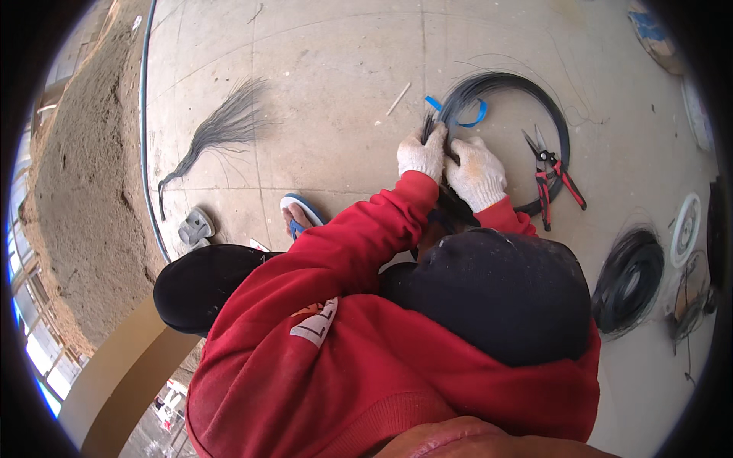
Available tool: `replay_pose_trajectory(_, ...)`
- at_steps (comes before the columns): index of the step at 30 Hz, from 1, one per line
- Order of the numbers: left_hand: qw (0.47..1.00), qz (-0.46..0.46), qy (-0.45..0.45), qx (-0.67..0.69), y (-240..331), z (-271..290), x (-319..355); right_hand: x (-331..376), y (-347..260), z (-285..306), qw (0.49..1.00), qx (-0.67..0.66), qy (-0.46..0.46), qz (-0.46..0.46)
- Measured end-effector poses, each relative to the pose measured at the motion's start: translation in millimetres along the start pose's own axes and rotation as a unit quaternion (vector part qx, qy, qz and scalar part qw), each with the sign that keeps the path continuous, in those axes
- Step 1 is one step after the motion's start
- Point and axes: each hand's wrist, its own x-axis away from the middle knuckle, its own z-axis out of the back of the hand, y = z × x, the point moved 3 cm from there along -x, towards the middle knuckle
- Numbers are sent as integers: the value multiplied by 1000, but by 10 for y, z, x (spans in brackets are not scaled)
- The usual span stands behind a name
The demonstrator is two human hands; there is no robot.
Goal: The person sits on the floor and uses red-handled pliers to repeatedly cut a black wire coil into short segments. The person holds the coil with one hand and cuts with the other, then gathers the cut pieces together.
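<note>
Both gloved hands, left hand (421, 155) and right hand (476, 172), have fingers pinching a bundle of black wire (437, 130) pulled from the wire coil (561, 126) on the concrete floor (328, 91), gripping close together to keep strands gathered; red-handled pliers (551, 177) lie just beside

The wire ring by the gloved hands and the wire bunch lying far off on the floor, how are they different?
The wire ring is curled into a big hoop; the wire bunch lies stretched out like a tail, fanned at one end. The ring has a left hand and a right hand, both white-gloved, on it; nobody touches the bunch. Red-handled pliers lie on the ring, none by the bunch. Both are thin dark wire on concrete.
</note>
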Motion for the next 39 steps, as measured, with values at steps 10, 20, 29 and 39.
replay_pose_trajectory(10,997,-61,21,51,56,-72,-14,40,169,-45,976,-210,-2,-52)
replay_pose_trajectory(20,997,-37,-23,59,-19,-42,-134,77,138,-77,975,-209,52,-48)
replay_pose_trajectory(29,991,9,-79,107,51,-60,-87,159,79,7,953,-291,56,-59)
replay_pose_trajectory(39,980,-28,-143,138,136,-152,-41,136,208,-14,991,-105,71,46)
